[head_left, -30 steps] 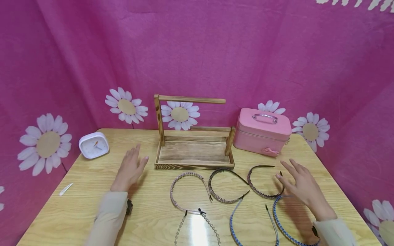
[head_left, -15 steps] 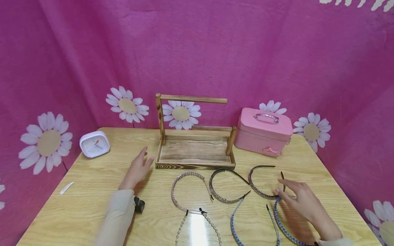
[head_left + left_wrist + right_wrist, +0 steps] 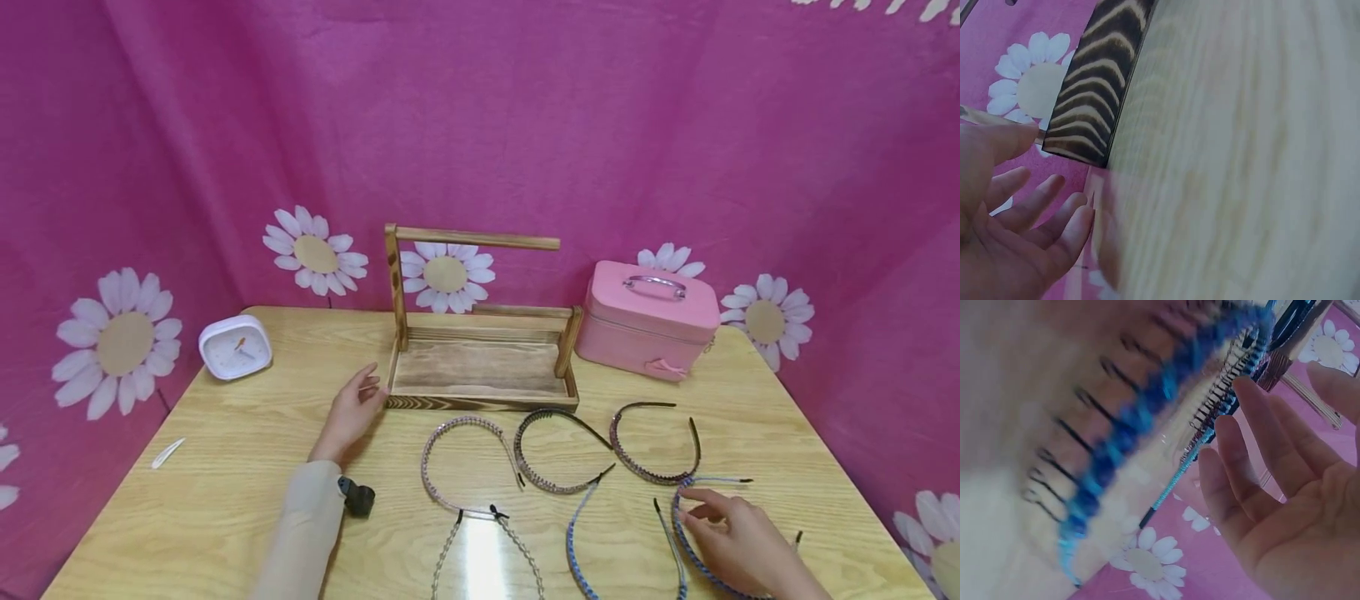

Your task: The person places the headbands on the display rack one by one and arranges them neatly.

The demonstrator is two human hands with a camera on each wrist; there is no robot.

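Note:
My left hand (image 3: 351,417) is beside the left front corner of the wooden carrier (image 3: 483,402), fingers loosely bent and holding nothing. In the left wrist view the thumb of this hand (image 3: 1022,234) is at the carrier's dark-grained corner (image 3: 1094,81); whether it touches, I cannot tell. Over the right blue headband (image 3: 705,573) hovers my right hand (image 3: 738,537), thumb and index finger near the band's left side. The right wrist view shows this hand's (image 3: 1297,512) relaxed fingers apart from the toothed blue band (image 3: 1119,437).
Another blue headband (image 3: 572,550), a clear beaded one (image 3: 517,550), a pale pink one (image 3: 425,467) and two dark ones (image 3: 525,475) (image 3: 626,462) lie in front. Behind stand a pink case (image 3: 648,321) and a white clock (image 3: 236,348). A white hair clip (image 3: 167,454) lies left.
My left hand has moved right, to the carrier's corner. My right hand has come down and nearer, from beside the right dark headband to over the right blue one.

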